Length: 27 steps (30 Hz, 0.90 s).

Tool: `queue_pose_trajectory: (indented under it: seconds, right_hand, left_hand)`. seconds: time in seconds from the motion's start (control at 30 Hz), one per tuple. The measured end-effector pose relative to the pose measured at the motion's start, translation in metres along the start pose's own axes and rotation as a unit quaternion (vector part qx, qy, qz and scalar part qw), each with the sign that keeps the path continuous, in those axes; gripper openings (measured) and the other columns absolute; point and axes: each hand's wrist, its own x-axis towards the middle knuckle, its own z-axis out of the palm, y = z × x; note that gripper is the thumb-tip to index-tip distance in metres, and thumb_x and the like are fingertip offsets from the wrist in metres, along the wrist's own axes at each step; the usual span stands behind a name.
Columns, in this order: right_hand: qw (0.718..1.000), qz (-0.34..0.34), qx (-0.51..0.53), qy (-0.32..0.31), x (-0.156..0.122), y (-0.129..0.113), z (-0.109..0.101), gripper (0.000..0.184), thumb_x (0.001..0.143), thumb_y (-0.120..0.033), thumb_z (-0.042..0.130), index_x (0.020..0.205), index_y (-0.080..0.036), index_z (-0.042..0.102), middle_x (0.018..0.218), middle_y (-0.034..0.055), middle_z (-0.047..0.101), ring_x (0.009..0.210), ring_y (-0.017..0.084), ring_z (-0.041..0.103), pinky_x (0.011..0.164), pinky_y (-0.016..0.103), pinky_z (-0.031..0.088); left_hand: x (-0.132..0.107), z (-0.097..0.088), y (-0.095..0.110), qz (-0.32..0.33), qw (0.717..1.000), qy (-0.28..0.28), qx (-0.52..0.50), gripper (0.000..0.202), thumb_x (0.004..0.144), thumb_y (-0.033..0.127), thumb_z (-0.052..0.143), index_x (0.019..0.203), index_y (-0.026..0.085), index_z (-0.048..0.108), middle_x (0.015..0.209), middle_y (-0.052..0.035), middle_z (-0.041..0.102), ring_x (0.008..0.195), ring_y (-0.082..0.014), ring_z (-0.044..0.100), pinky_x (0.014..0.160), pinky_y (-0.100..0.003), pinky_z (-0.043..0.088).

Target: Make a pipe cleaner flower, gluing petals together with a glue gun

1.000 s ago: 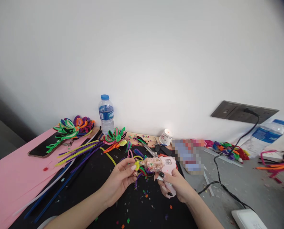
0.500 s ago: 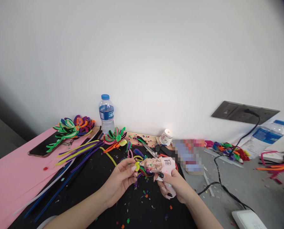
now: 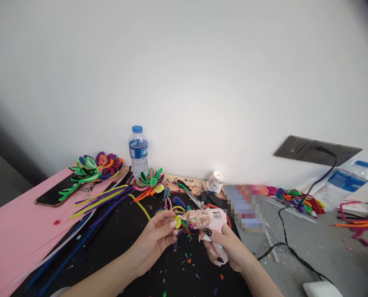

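Note:
My right hand is wrapped round the handle of a pale pink glue gun, whose front is caked with mottled residue. The gun's nozzle points left and meets, or nearly meets, a small yellow pipe-cleaner coil. Thumb and fingers of my left hand pinch that coil. Whether glue is coming out is too small to tell. Just behind the hands lie loose pipe-cleaner pieces and a pair of scissors, its handles partly hidden. A green and pink pipe-cleaner flower rests farther back.
A water bottle and a paper cup stand by the wall. At left are a phone, more pipe-cleaner flowers and long pipe cleaners. A black cord runs from the wall socket across the grey table at right.
The whole view has shifted slightly, so things sit a little lower. Both hands keep their hold, with the glue gun's nozzle still at the yellow coil.

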Motion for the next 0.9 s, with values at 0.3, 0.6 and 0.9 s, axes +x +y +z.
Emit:
queue_pose_trajectory:
  seconds: [0.3,0.6,0.9]
  right_hand:
    - [1.000,-0.001,0.005,0.005,-0.0005,0.0000,0.0012,0.029,0.072,-0.038,0.065,0.076,-0.011,0.055,0.042,-0.0065,0.048,0.028,0.001,0.030,0.028,0.014,0.029]
    - [1.000,0.002,-0.019,0.015,-0.0008,0.0002,0.0001,0.029,0.073,-0.040,0.064,0.078,-0.012,0.053,0.041,-0.0074,0.047,0.028,0.001,0.029,0.029,0.015,0.029]
    - [0.999,0.005,-0.043,0.023,-0.0014,-0.0024,-0.0001,0.028,0.074,-0.038,0.063,0.078,-0.012,0.055,0.042,-0.0070,0.047,0.029,0.002,0.030,0.030,0.015,0.030]
  left_hand:
    - [0.0000,0.0004,0.0004,0.000,1.000,-0.003,0.004,0.016,0.067,0.012,0.070,0.081,0.017,0.063,0.064,0.0019,0.055,0.058,-0.0062,0.054,0.056,-0.016,0.047]
    - [-0.0003,0.0024,0.0033,0.008,1.000,-0.006,0.012,0.018,0.066,0.011,0.070,0.082,0.017,0.064,0.066,0.0021,0.055,0.058,-0.0058,0.053,0.057,-0.017,0.046]
    - [-0.0001,-0.0006,0.0028,0.013,0.999,0.002,0.033,0.016,0.067,0.011,0.070,0.081,0.016,0.065,0.068,0.0008,0.058,0.059,-0.0063,0.054,0.059,-0.018,0.046]
